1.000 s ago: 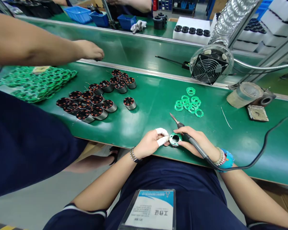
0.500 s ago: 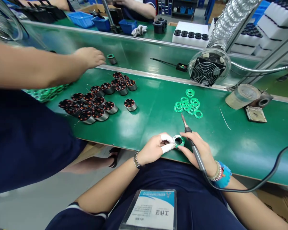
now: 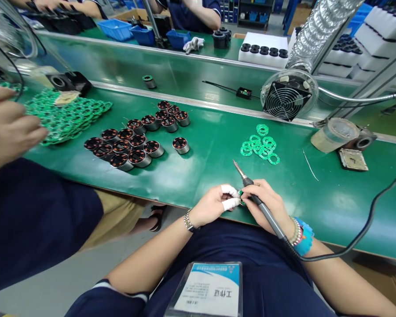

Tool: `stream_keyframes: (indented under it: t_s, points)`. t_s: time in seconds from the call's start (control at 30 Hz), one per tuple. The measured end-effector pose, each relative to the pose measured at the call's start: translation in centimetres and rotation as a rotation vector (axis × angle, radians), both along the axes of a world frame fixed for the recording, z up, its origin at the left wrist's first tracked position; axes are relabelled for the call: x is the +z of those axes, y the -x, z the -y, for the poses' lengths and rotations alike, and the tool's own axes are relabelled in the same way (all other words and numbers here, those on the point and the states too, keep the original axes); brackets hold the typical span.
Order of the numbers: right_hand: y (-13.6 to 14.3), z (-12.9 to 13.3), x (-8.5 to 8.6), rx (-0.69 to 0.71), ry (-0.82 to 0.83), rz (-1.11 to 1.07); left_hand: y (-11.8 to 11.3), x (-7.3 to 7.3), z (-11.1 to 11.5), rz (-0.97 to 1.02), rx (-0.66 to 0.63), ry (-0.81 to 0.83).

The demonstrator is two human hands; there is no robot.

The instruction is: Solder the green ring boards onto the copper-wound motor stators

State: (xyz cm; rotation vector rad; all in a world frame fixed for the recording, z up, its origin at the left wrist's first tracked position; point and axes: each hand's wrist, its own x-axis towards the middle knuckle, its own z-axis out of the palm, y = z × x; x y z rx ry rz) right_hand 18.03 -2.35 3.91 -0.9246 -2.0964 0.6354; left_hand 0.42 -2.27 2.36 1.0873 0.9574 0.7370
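Near the table's front edge, my left hand (image 3: 208, 206), with white finger cots on thumb and forefinger, pinches a part topped by a green ring-shaped circuit board (image 3: 241, 198). Fingers cover most of that part, so what lies under the board is hidden. My right hand (image 3: 270, 202) is closed around a soldering iron (image 3: 265, 210). Its metal tip points up and away to the left, clear of the part. The right thumb and forefinger touch the board's right side. Beyond the hands lies a small pile of loose green ring boards (image 3: 263, 144).
Several wound motor stators (image 3: 138, 141) stand to the left, with stacked green boards (image 3: 69, 115) farther left. A co-worker's hand (image 3: 11, 125) is at the left edge. A fan (image 3: 285, 100), a cup (image 3: 335, 134) and a soldering sponge tray (image 3: 352, 158) stand right.
My right fingers have closed in over the ring board, covering more of it. The soldering iron's tip has swung left. The co-worker's arm has drawn back left, uncovering the stacked boards.
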Motion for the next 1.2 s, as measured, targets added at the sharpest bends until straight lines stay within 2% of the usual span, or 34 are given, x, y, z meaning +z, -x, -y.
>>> stream_keyframes:
  t_s: [0.2,0.37,0.57,0.8,1.2]
  points:
    - [0.8,0.5,-0.4,-0.041,-0.103,-0.016,-0.1,-0.1,0.6,0.04,0.068,0.013]
    - [-0.9,0.8,0.9,-0.121,-0.058,-0.011,0.0,-0.3,0.8,0.045,0.104,0.099]
    - [-3.4,1.9,2.4,-0.036,-0.006,-0.076,0.2,-0.2,0.6,0.032,0.094,0.11]
    - [-3.4,2.3,2.8,0.016,0.081,-0.093,0.1,0.0,0.5,0.019,0.089,0.095]
    - [-3.5,2.3,3.0,0.096,-0.013,-0.01,0.0,-0.1,0.5,0.022,0.091,0.076]
